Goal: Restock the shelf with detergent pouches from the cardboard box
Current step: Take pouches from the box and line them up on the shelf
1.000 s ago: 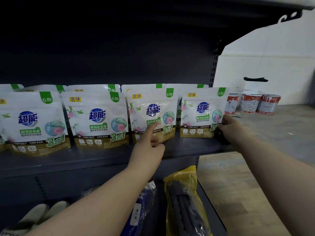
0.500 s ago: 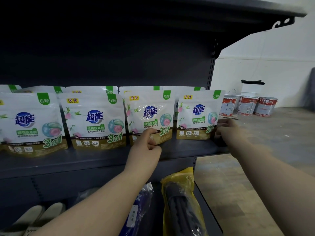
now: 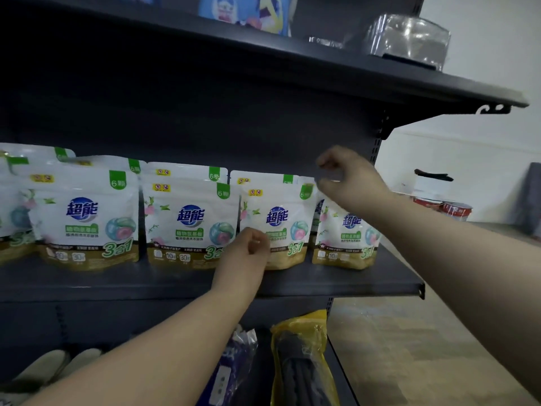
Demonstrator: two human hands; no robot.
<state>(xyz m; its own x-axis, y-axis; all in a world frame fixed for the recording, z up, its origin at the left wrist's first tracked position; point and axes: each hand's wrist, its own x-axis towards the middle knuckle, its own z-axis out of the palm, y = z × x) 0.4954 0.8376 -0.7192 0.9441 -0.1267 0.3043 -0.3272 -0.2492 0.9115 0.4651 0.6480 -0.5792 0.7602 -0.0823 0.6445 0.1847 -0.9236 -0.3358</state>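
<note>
White detergent pouches (image 3: 87, 218) with blue logos, green tabs and gold bases, upright in rows along my dark shelf (image 3: 336, 284), a second row behind, third front pouch (image 3: 278, 227) beside the rightmost pouch (image 3: 347, 235) near the shelf's right end

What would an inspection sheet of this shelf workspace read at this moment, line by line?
Surface: dark metal shelf, front lip bare.
Job's things: white detergent pouches upright in rows, front row four across; cardboard box not in view.
Clutter: yellow-wrapped pack and blue pack on the lower shelf; clear plastic container on the top shelf.
Hands: left hand curled at the third pouch, contact unclear; right hand raised above the rightmost pouch, fingers curled, blurred.
Cables: nothing seen.
Surroundings: paint cans on the floor, white wall.
</note>
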